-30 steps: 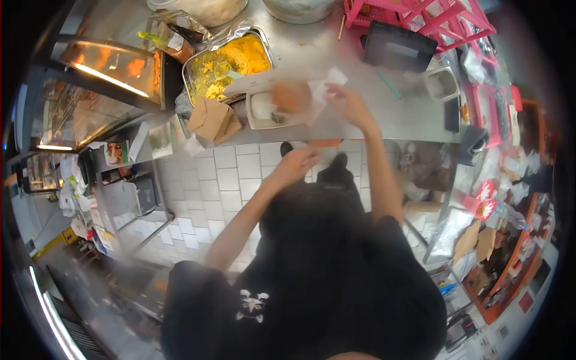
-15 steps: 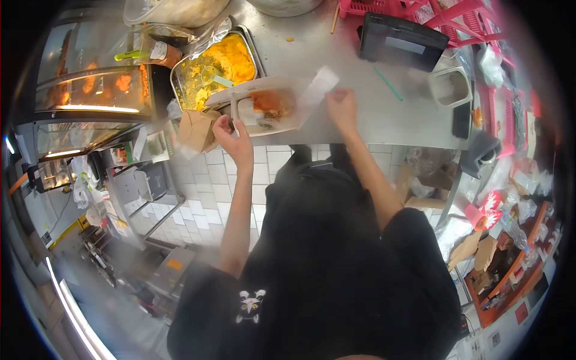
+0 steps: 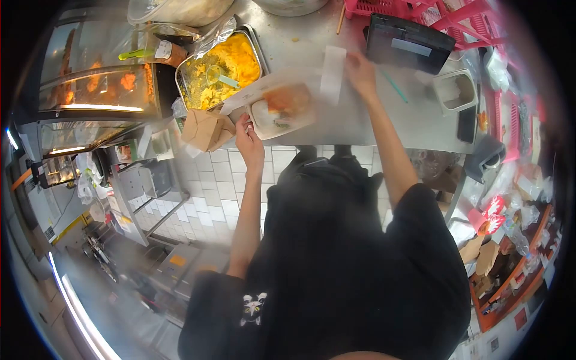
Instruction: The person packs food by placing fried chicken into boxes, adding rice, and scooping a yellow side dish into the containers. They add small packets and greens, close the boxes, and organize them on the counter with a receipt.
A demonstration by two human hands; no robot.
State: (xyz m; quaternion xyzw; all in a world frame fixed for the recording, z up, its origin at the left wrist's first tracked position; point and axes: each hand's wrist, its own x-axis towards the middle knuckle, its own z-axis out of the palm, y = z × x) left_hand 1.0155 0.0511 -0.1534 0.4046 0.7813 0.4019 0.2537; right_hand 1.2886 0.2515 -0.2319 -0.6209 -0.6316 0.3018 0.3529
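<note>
An open takeaway box (image 3: 287, 114) with white and orange-red food sits near the counter's front edge. My left hand (image 3: 247, 129) is at the box's left side, its fingers closed on the wall. To the right, my right hand (image 3: 362, 73) pinches a white paper strip (image 3: 333, 75) that hangs beside the box's right end. A closed brown carton (image 3: 207, 130) stands just left of my left hand. Behind it lies a metal tray (image 3: 261, 51) of yellow food with a spoon in it.
On the steel counter (image 3: 306, 33) are a black device (image 3: 408, 43), a green straw (image 3: 393, 86), a metal container (image 3: 455, 91) and a dark phone (image 3: 466, 125). Pink baskets (image 3: 474, 24) stand at the back right. A lit glass cabinet (image 3: 96, 87) is at the left.
My right hand has moved up and right with the paper strip, which now hangs more upright. The box is tilted more and shifted right, with my left hand still at its side.
</note>
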